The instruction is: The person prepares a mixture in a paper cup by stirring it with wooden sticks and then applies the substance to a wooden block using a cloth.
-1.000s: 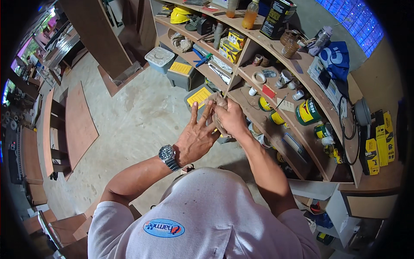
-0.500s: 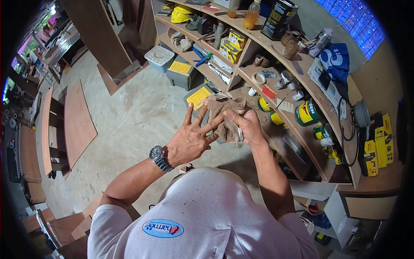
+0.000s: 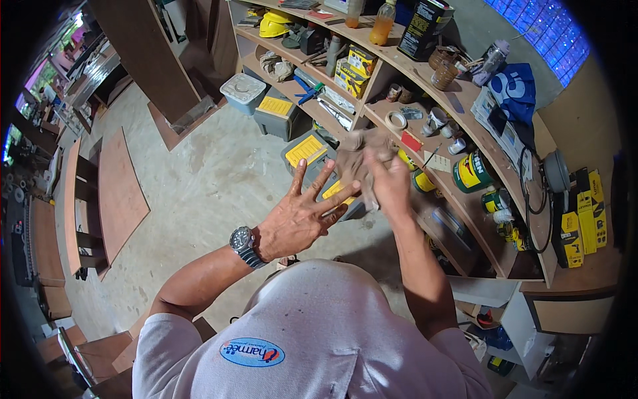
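Note:
My left hand (image 3: 299,213) is held out over the floor with its fingers spread, back of the hand up, and a dark watch (image 3: 243,245) on its wrist. Nothing is in it. Bunched in my right hand (image 3: 387,186) is a greyish-brown rag (image 3: 359,159), part of it hanging below the fingers. The rag is close to the left fingertips; whether they touch I cannot tell. Motion blurs the right fingers and the cloth somewhat.
Wooden shelving (image 3: 425,76) curves along the right, holding paint cans (image 3: 473,171), tape, bottles and a yellow hard hat (image 3: 274,24). Grey toolboxes (image 3: 278,114) and a lidded tub (image 3: 244,91) stand before it. A wooden frame (image 3: 123,199) lies on the floor at left.
My right hand has shifted slightly with the rag, drawing it off the left fingers. The left hand remains spread in nearly the same place.

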Demonstrator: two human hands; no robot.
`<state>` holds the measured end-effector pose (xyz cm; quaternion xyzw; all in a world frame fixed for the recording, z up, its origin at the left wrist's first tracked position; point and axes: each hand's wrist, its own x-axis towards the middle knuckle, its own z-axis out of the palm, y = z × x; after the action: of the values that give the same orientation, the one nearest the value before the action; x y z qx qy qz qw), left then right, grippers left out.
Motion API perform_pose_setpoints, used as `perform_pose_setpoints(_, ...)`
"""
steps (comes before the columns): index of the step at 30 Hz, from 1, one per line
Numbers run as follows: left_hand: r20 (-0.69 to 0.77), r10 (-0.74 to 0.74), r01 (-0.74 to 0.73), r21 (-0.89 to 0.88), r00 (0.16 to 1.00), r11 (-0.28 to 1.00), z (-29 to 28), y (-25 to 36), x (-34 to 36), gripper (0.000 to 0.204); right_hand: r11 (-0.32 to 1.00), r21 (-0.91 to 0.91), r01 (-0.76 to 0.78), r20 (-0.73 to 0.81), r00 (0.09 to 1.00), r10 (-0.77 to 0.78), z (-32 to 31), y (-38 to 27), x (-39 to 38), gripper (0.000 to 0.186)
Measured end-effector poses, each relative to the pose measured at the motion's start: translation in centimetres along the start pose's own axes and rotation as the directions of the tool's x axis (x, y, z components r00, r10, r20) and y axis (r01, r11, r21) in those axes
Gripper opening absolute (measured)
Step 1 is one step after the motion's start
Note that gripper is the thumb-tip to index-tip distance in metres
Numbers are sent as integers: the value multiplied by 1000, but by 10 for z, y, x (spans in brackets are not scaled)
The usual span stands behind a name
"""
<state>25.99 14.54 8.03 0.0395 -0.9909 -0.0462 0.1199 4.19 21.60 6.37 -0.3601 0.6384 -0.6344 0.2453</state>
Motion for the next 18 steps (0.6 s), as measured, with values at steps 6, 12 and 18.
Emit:
perform_pose_setpoints(6, 91, 106, -107, -1, 990, 994, -11, -7, 1, 38, 996, 82, -44, 430, 903, 5, -8, -29, -9, 40)
perform_pose_setpoints(12, 172, 96, -65, -175, 980, 982, 5, -12, -3, 28, 887, -254, 384, 536, 820, -202, 24, 2, -6, 36)
perform_pose_setpoints(18, 211, -42, 16, 127, 977, 992, 15, 4, 8, 39, 982, -163, 90, 258, 965, -46, 51, 56, 11, 36)
